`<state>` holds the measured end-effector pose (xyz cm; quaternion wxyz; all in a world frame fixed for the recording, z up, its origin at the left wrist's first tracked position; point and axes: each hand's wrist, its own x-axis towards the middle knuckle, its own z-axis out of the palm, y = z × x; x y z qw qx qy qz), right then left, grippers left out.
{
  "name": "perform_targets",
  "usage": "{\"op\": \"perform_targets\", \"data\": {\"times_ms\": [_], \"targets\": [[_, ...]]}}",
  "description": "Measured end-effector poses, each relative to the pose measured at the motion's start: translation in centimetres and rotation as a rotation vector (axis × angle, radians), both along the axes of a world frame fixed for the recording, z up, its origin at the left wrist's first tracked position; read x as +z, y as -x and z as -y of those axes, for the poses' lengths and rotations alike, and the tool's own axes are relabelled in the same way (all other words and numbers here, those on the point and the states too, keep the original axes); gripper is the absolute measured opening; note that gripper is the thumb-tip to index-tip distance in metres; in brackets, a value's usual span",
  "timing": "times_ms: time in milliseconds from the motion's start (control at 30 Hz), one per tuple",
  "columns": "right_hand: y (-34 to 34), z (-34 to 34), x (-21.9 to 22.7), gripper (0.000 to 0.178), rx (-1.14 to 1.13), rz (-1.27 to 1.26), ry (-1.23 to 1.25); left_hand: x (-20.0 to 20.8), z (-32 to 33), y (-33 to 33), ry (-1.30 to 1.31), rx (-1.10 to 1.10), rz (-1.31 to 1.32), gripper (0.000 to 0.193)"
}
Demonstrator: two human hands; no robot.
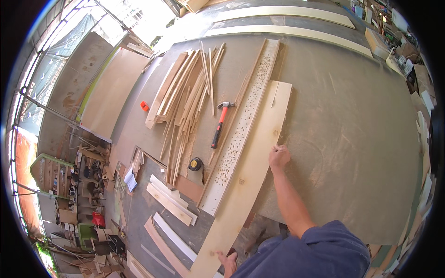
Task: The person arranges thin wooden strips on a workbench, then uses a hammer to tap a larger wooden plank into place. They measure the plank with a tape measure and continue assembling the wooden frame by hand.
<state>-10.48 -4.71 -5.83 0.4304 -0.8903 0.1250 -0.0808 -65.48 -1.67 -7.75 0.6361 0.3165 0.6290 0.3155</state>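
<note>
The board (243, 178) is laid lengthwise on the table (343, 139), its right edge pinched by the curled right hand (279, 156), while its near end is met by the left hand (228, 263), loosely bent, though whether a firm grip is had cannot be told. If the board were swung leftward, the speckled strip (244, 125) just beside it could be knocked, and with the near end seemingly unsupported, it might be tipped by uneven pressure. Beyond the strip, leftward movement would be obstructed by the hammer (218, 127), tape measure (195, 163) and slats (185, 104).
</note>
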Motion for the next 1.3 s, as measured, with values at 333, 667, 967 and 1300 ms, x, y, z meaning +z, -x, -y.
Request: {"op": "perform_targets", "data": {"times_ms": [333, 667, 967, 1300], "targets": [[-8.5, 0.1, -0.7, 0.016, -0.037, 0.134, 0.056, 1.5, -1.3, -11.3, 0.606, 0.557, 0.449, 0.040], [-15.9, -0.3, 0.3, 0.026, -0.011, -0.090, 0.238, 0.3, 0.3, -16.1, 0.622, 0.399, 0.472, 0.050], [-16.1, 1.8, -0.4, 0.022, 0.088, 0.122, 0.249, 3.3, 1.2, 9.0, 0.081, 0.701, 0.508, 0.045], [8.1, -0.1, -1.7, 0.016, 0.070, 0.256, 0.255, 1.3, -0.1, 26.4, 0.246, 0.865, 0.281, 0.030]]}}
